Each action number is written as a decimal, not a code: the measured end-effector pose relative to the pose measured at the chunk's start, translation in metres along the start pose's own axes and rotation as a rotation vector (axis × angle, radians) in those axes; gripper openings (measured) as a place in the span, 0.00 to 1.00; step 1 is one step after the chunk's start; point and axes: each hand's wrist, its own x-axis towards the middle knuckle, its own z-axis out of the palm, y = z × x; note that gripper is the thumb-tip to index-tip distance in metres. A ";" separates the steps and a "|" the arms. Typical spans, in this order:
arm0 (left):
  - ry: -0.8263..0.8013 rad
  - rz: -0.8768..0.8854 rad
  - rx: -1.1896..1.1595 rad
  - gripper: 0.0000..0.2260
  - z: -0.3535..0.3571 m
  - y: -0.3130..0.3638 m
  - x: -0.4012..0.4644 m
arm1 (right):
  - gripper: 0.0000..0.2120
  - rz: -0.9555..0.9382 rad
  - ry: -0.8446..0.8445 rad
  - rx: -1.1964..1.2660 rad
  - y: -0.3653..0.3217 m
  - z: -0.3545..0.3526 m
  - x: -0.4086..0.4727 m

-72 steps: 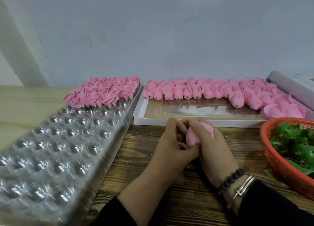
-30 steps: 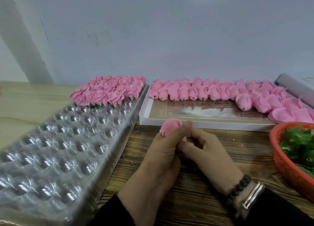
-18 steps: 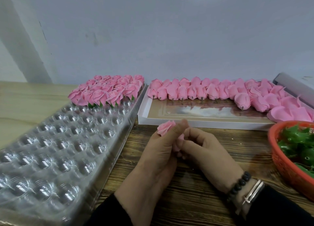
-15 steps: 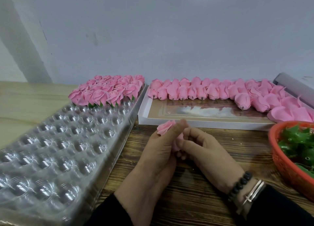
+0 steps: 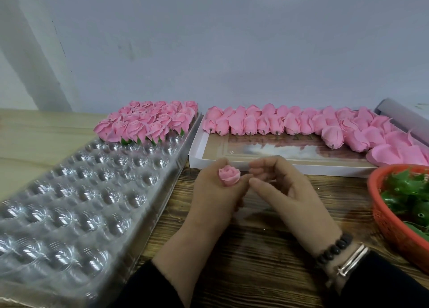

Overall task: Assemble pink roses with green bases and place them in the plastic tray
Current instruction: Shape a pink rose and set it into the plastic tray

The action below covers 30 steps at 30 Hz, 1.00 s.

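My left hand (image 5: 214, 194) holds a small pink rose (image 5: 229, 175) upright between thumb and fingers, its bloom facing up at me. My right hand (image 5: 284, 191) sits just to the right of it with fingers loosely curled; thumb and forefinger tips lie close to the rose, and I see nothing in that hand. The clear plastic tray (image 5: 76, 198) lies to the left, with finished roses on green bases (image 5: 148, 123) filling its far rows. Green bases (image 5: 404, 191) fill the orange basket (image 5: 394, 224) at the right.
A white flat box (image 5: 197, 150) behind my hands carries a long row of loose pink rose heads (image 5: 290, 122). A grey roll (image 5: 404, 115) lies at the far right. The wall stands close behind, and dark wood tabletop (image 5: 255, 249) shows under my wrists.
My left hand has turned the rose so its bloom now faces up. My right hand has drawn slightly away from it and its fingers have loosened.
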 end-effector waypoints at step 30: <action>-0.181 0.098 0.158 0.09 -0.004 0.001 0.001 | 0.02 0.154 0.066 0.128 0.010 -0.011 0.007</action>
